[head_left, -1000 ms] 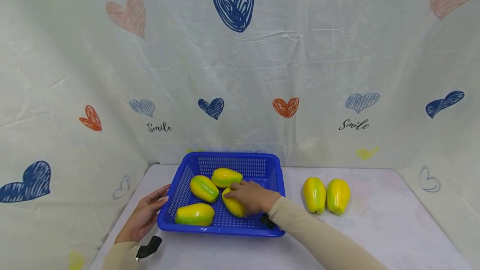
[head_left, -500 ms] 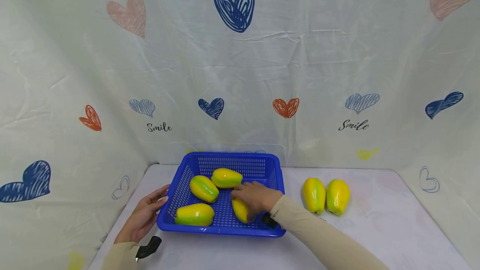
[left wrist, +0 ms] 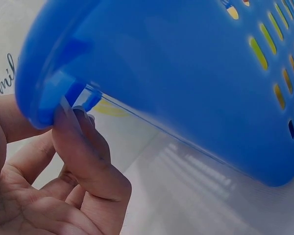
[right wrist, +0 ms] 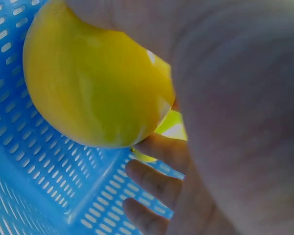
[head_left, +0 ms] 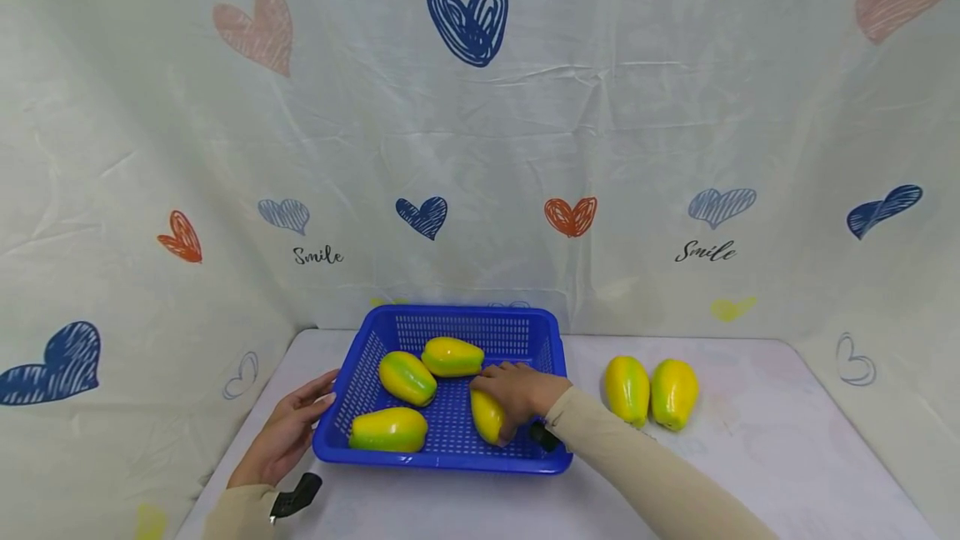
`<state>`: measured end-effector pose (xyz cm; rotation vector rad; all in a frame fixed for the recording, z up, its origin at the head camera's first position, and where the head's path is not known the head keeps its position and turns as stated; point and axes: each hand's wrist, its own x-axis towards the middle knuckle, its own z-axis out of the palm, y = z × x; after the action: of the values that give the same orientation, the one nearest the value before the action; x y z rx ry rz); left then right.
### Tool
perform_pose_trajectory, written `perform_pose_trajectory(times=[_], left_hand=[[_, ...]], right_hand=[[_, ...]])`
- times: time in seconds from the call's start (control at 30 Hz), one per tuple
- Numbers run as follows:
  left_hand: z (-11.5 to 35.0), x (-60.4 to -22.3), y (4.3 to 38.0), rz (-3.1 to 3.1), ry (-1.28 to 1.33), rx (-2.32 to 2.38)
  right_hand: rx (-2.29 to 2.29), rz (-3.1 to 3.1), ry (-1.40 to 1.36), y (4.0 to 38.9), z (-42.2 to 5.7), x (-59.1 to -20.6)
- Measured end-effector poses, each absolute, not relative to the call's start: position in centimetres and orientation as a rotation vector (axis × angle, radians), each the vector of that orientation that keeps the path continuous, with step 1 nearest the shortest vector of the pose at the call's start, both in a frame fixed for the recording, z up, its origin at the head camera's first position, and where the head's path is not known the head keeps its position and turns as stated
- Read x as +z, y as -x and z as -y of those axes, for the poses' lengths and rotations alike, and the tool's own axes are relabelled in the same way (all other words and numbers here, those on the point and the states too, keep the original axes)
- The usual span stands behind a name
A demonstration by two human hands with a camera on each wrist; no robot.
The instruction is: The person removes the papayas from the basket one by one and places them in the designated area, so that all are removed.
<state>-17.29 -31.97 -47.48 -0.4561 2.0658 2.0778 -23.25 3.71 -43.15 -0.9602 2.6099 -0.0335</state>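
Observation:
A blue plastic basket (head_left: pixel 442 462) stands on the table with papayas inside. My left hand (head_left: pixel 277 440) holds its left rim; in the left wrist view, thumb and curled fingers pinch the rim's edge (left wrist: pixel 39 115). Inside the basket, towards its right side, my right hand (head_left: pixel 516 392) grips a yellow papaya (head_left: pixel 485 419) from above. The right wrist view shows this papaya (right wrist: pixel 93 83) large, with some fingers spread beneath it and the thumb side above. Three more papayas lie in the basket: one at the back (head_left: pixel 453 357), one in the middle left (head_left: pixel 407 378) and one at the front left (head_left: pixel 388 430).
Two papayas, one left (head_left: pixel 627 391) and one right (head_left: pixel 673 394), lie side by side on the white table (head_left: pixel 765 457) right of the basket. A white curtain (head_left: pixel 495 132) printed with hearts hangs behind and at both sides. Black camera mounts (head_left: pixel 297 497) sit at the wrists.
My right hand has moved the gripped papaya a little to the right within the basket, away from the others. My left hand has stayed at the rim.

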Motion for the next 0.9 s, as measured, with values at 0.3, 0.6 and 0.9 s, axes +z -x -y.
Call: perform_pose_trajectory(times=[0.3,0.6,0.9], left_hand=[[31.8,-47.6,17.3,-2.054,0.458,2.084],[31.8,-47.6,17.3,-2.056,0.441,2.090],[31.8,-47.4,17.2,-2.072,0.457,2.079]], right_hand=[[-0.029,-2.654,1.046,22.7,-4.4,-43.1],[-0.154,-2.769,1.227,22.1,-6.5,-41.5],[-0.306,-2.894,1.340,21.4,-9.8,-40.7]])
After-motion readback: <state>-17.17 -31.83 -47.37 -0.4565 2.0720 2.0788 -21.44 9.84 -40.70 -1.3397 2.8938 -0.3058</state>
